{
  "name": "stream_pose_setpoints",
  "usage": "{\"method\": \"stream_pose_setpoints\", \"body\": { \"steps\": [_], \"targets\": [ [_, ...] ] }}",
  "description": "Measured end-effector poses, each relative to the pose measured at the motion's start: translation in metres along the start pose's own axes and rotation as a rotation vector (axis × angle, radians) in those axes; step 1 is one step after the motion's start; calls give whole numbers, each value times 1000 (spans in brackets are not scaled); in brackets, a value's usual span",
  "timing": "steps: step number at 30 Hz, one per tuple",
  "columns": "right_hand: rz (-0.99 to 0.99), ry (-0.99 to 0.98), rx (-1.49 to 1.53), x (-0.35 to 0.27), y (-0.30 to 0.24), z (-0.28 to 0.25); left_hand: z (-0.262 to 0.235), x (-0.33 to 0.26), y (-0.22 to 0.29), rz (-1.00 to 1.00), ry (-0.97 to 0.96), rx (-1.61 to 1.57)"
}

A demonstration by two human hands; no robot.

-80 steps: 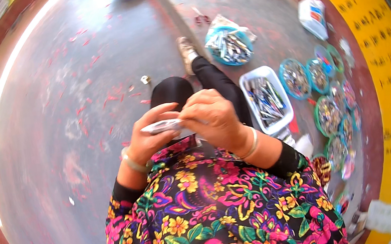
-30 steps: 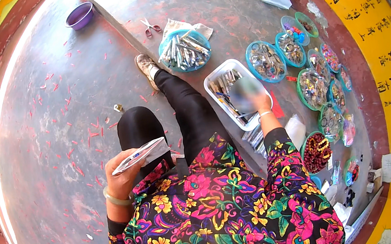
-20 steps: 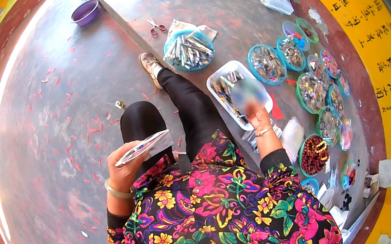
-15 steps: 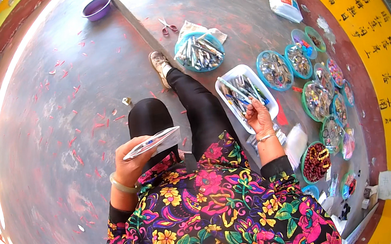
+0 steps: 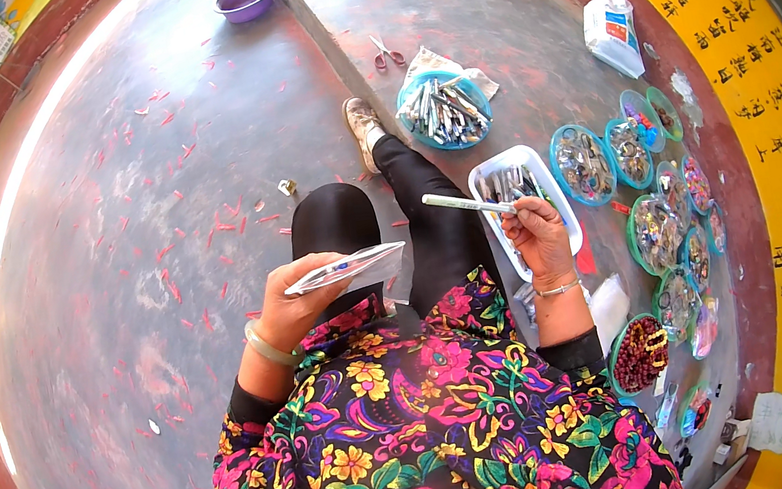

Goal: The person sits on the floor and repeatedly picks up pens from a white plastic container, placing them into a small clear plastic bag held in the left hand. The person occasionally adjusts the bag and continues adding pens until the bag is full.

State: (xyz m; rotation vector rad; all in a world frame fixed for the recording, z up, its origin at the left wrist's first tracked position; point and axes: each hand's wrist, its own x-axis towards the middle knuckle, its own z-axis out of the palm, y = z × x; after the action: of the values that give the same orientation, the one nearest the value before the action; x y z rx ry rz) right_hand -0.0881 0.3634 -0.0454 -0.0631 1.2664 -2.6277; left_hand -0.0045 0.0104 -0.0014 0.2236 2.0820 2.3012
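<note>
My left hand is closed on a clear plastic bag, whose mouth gapes toward the right above my lap. Something small and blue shows inside it. Between the fingertips of my right hand is a pale, slim pen, its far end pointing left. Just beyond that hand stands a white plastic tub with many pens in it. Farther off, a round blue basket is heaped with more pens.
Red-handled scissors lie beyond the blue basket. Several round baskets of small items crowd the right side, near a bowl of dark red beads. A purple basin sits far off. Red scraps litter the floor.
My right hand has lifted the pen out over the white tub's near side and swung it leftward toward the bag. The whole view has shifted slightly; my left hand keeps its hold.
</note>
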Motion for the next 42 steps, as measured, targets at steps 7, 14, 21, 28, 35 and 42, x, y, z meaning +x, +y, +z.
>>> {"method": "stream_pose_setpoints", "body": {
  "steps": [7, 14, 21, 28, 35, 42],
  "targets": [
    [-12, 94, -140, -2, -6, 14, 1, 1, -2, 5, 8, 2],
    [-82, 79, -214, 2, -16, 37, -6, -1, 12, -34, 43, -32],
    [-317, -191, -269, 14, -52, 108, -18, -7, 10, 10, 31, 50],
    [-446, -484, -581, 27, -57, 183, -19, -11, 10, 42, 26, 1],
    [-489, -604, -842, 29, -57, 218, -24, -11, 10, 27, 22, -42],
    [-527, -656, -958, 30, -62, 236, -27, -10, 8, 18, 18, -99]
  ]
}}
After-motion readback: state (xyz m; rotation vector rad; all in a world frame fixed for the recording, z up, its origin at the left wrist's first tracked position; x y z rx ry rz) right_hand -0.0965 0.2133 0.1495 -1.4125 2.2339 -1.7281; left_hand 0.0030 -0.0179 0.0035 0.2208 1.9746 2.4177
